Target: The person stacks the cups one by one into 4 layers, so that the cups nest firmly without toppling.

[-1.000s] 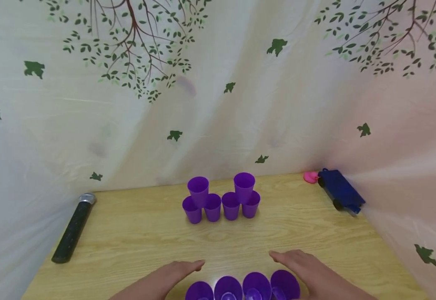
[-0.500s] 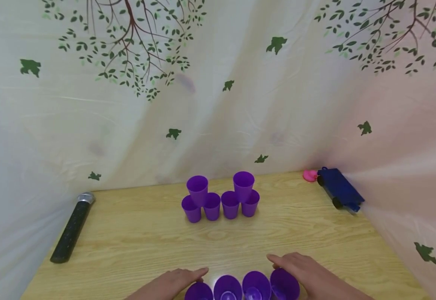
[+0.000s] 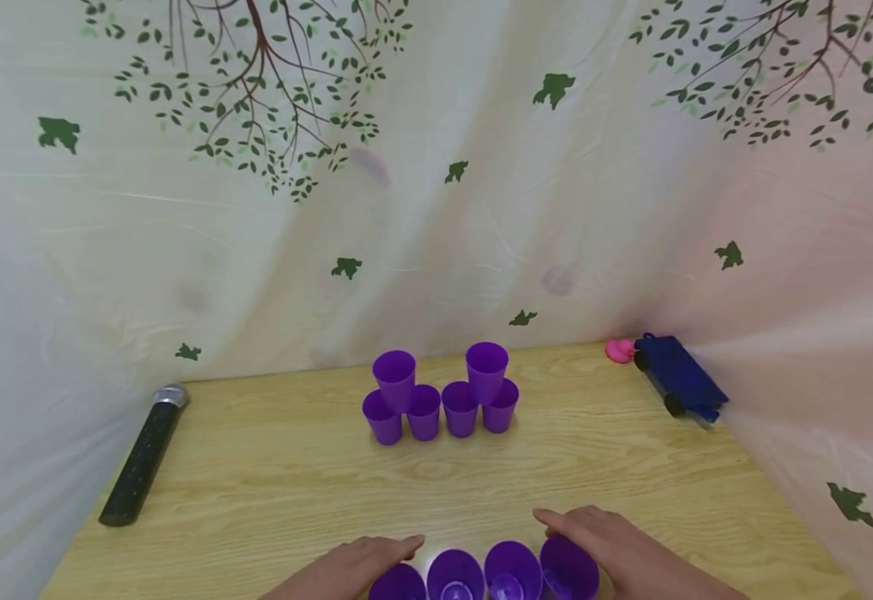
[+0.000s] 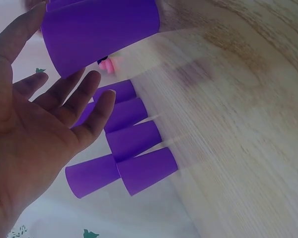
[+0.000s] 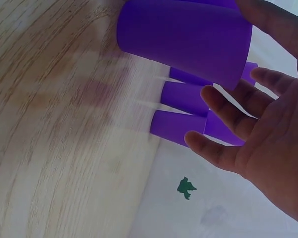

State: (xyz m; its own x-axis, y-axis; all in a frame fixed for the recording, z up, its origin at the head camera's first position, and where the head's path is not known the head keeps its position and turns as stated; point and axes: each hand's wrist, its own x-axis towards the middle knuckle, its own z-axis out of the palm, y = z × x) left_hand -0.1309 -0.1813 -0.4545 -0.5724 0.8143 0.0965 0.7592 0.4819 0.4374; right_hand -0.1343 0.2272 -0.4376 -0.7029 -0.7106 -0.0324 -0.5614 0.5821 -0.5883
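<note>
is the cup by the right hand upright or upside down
Upright. The head view looks into the open mouth of the cup by the right hand.

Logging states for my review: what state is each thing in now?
Near cups: four, upright, mouths up
Lower far cups: four, upright
Upper far cups: two, upright, stacked on the lower ones
Black cylinder: lying down
Blue toy: on the table, orientation unclear
Pink toy: on the table, orientation unclear
Sheet: hanging, creased
Left hand: open, at the near cups' left end
Right hand: open, at their right end
</note>
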